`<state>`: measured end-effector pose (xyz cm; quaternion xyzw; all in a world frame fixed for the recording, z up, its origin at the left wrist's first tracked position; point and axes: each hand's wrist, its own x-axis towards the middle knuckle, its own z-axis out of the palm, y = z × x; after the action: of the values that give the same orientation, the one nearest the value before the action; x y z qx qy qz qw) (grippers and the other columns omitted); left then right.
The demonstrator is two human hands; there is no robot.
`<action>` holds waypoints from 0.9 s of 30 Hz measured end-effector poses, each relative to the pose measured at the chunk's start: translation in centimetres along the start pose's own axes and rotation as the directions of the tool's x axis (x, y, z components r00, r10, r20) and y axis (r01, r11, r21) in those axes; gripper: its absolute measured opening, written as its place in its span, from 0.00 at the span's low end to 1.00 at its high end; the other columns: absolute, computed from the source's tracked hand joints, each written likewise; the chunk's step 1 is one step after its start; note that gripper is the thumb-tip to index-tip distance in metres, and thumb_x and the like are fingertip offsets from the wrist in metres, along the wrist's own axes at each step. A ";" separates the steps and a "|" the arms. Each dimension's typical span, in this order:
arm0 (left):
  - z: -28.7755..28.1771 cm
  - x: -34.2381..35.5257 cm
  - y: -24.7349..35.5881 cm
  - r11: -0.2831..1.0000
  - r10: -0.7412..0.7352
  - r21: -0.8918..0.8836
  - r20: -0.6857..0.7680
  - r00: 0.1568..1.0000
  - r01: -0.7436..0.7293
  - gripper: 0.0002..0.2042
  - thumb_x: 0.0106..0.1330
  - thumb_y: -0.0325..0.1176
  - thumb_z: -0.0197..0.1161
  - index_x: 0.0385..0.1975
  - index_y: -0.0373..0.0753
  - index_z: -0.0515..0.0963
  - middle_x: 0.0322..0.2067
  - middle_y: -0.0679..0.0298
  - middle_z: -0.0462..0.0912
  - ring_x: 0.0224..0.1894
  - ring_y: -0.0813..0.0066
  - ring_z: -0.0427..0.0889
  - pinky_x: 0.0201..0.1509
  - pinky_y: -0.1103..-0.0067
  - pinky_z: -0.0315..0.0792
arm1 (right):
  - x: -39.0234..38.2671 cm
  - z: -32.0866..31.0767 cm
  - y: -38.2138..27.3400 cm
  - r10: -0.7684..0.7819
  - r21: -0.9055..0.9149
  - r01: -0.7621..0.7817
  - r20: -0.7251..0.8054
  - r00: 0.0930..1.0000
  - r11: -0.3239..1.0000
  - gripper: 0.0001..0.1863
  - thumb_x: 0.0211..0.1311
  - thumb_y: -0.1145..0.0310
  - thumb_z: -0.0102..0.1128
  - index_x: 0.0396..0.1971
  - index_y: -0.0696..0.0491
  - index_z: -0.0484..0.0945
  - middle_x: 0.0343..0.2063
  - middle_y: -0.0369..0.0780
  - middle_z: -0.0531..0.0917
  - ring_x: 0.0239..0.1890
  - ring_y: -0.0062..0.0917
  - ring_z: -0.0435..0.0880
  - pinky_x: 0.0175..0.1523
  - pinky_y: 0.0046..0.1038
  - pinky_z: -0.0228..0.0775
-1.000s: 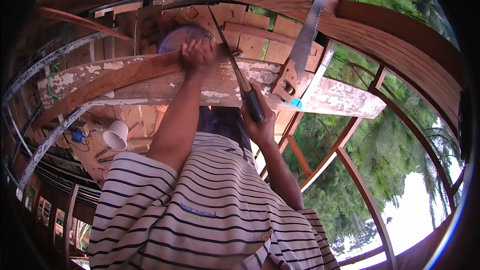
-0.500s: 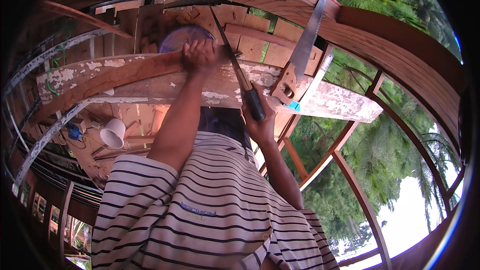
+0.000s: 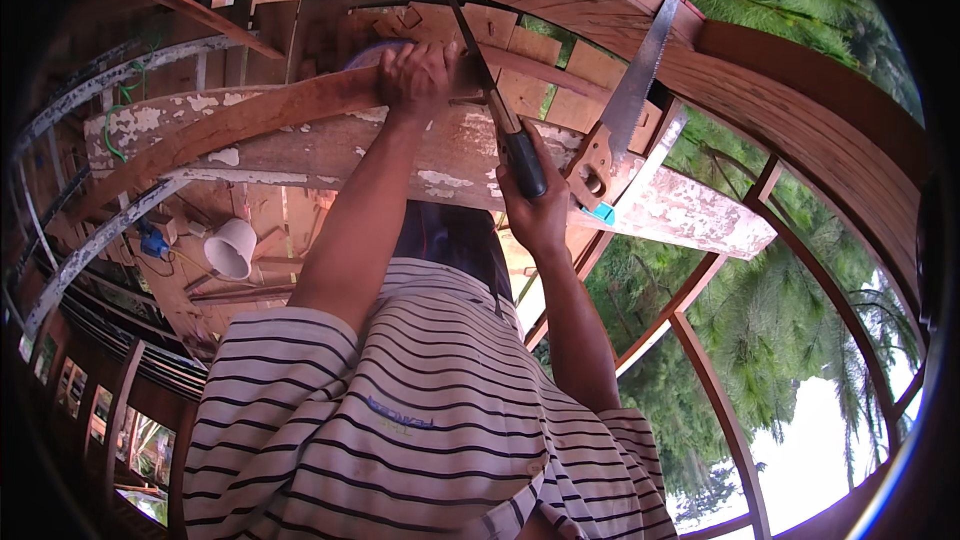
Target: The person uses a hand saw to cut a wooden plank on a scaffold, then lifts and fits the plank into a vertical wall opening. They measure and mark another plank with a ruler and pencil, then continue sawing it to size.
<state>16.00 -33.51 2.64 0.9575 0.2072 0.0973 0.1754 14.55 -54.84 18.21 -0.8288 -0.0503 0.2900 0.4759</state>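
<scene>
My left hand [image 3: 415, 75] presses down on a curved brown wooden strip [image 3: 250, 115] that lies along a plank with flaking white paint [image 3: 440, 165]. My right hand [image 3: 535, 210] is closed around the black handle of a narrow-bladed saw [image 3: 470, 30]. Its thin blade runs up past my left hand's fingers, against the strip. My striped shirt [image 3: 420, 410] fills the lower part of the view.
A handsaw with a wooden handle [image 3: 625, 110] leans on the plank just right of my right hand. A white cup [image 3: 230, 248] and a blue object [image 3: 152, 240] lie lower left among scrap wood. Curved wooden ribs [image 3: 715, 390] frame green trees at right.
Both hands keep their holds. My right hand and the narrow saw have edged slightly upward in the picture, and the whole view has shifted a little.
</scene>
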 end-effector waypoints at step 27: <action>1.9 -2.6 -0.2 0.999 0.024 0.027 -0.083 0.996 -0.022 0.17 0.74 0.46 0.56 0.24 0.44 0.79 0.25 0.64 0.81 0.34 0.64 0.81 0.42 0.63 0.67 | -11.6 -5.1 -1.8 0.115 -0.134 -0.107 0.055 0.992 0.985 0.37 0.63 0.76 0.66 0.73 0.54 0.66 0.44 0.47 0.89 0.43 0.26 0.90 0.50 0.29 0.81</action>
<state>14.09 -35.07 0.56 0.9571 0.2047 0.1366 0.1531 7.96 -61.89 26.60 -0.8503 -0.0377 0.3378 0.4017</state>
